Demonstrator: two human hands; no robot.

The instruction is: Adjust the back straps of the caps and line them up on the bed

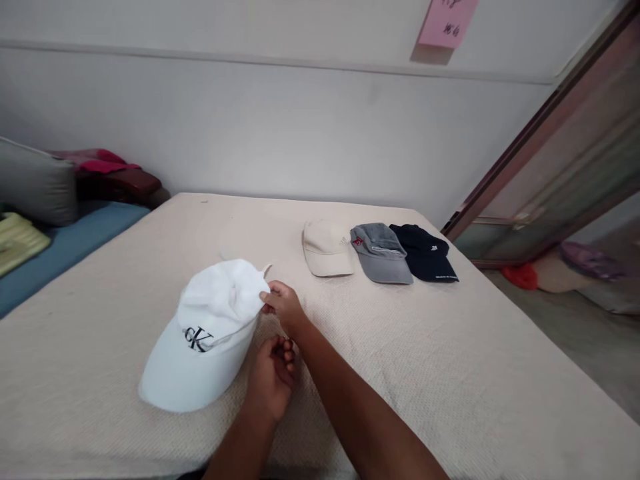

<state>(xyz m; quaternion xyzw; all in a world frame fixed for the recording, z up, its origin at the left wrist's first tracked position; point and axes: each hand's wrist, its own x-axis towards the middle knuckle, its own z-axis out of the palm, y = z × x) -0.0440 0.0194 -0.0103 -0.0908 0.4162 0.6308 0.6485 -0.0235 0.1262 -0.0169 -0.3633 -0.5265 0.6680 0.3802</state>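
Note:
A white cap (220,313) with black "CK" lettering sits on the cream bed cover, its brim toward the near left. My right hand (284,303) pinches the crown's right edge between thumb and fingers. Just below, my left hand (273,377) is turned partly palm up with its fingers curled in, and nothing shows in it. It is close to the right side of the white cap. Farther back lie a beige cap (326,250), a grey cap (381,250) with a red mark, and a dark navy cap (424,253), side by side in a row.
Cream textured cloth (450,373) covers the broad surface. Behind it is a white wall (280,133) bearing a pink note (447,23). At the left are a grey cushion (37,180) and a blue seat (100,220). A framed sliding door (550,153) stands on the right.

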